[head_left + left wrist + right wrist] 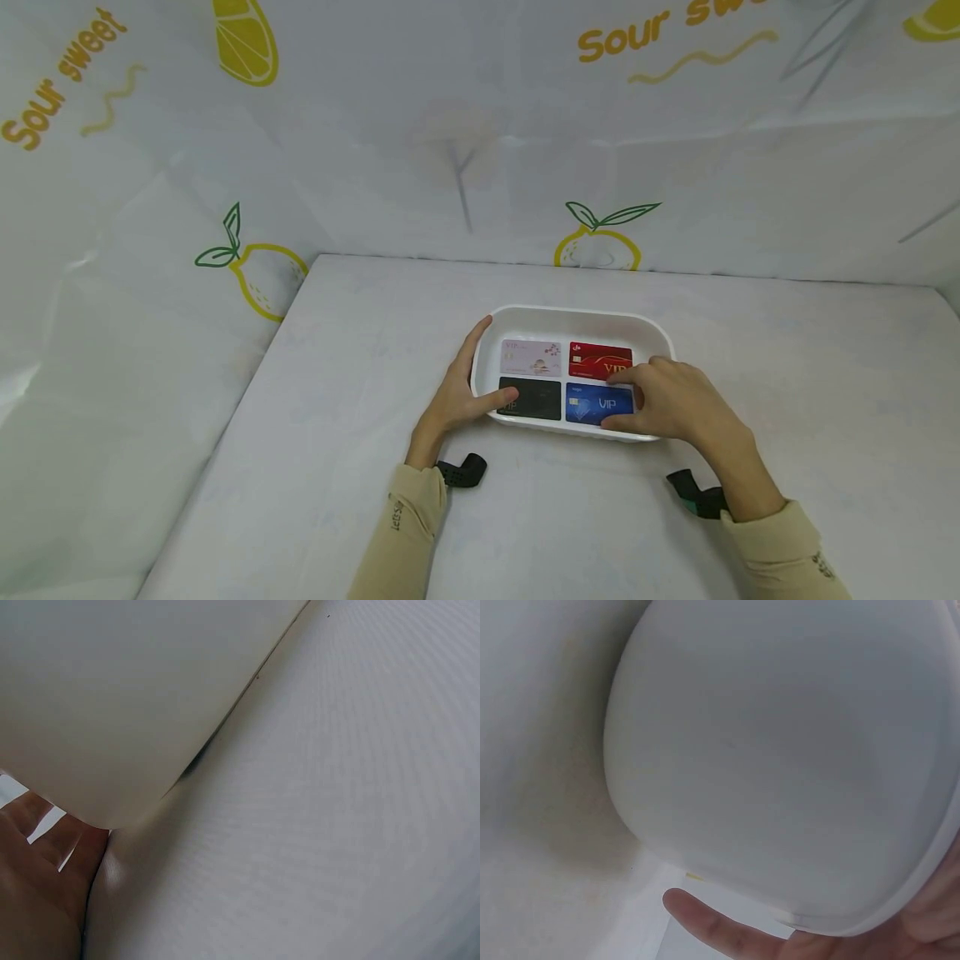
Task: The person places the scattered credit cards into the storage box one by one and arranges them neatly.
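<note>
A white plastic tray holds several cards in two rows: a pink VIP card, a red VIP card, a black VIP card and a blue VIP card. My left hand holds the tray's left end, fingers along its outer wall and thumb reaching over the rim above the black card. My right hand reaches over the right end, pinching the blue card between thumb and forefinger at its near and far edges. In the right wrist view the tray's outer wall hides most of that hand.
The tray stands on a white-covered table. Behind it hangs a white lemon-print curtain, which also covers the left side. Black wrist devices show at the left wrist and the right wrist.
</note>
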Motion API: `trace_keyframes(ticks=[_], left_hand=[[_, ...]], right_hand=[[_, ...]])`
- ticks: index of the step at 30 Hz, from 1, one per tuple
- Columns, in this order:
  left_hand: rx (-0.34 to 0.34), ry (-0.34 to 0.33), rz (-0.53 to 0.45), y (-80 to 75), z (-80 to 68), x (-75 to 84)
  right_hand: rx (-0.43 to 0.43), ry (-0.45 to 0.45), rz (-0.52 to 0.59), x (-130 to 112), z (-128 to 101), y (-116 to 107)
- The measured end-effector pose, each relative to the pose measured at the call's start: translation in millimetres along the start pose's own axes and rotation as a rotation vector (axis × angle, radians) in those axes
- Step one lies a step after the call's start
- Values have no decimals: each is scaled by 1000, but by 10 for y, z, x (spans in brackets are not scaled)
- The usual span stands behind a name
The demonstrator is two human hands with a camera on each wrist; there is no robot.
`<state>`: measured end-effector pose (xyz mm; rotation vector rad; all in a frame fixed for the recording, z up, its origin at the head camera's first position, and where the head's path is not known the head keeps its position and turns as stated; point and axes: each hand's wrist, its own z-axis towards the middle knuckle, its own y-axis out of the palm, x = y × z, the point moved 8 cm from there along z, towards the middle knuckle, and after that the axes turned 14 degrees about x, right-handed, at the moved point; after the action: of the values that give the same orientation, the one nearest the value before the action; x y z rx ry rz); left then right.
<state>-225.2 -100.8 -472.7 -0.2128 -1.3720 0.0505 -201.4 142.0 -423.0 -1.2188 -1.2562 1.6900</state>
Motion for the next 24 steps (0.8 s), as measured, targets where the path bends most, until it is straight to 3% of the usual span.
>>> trace_keyframes(ticks=[11,15,17,20,24], left_hand=[[-5,14,27,-4,-6,11],[-24,16,6,-28,-1,38],[-21,22,43,-54,1,64],[3,63,240,-89,9,150],[37,173,626,-46,38,388]], right_hand=[[52,-40,2,-12,-1,-69],[144,-56,-14,-40,-20,-166],[213,-76,-21,-69,-23,-231],[325,-108,-29,-108,-14,-318],[413,-126,-44,-136,17,-362]])
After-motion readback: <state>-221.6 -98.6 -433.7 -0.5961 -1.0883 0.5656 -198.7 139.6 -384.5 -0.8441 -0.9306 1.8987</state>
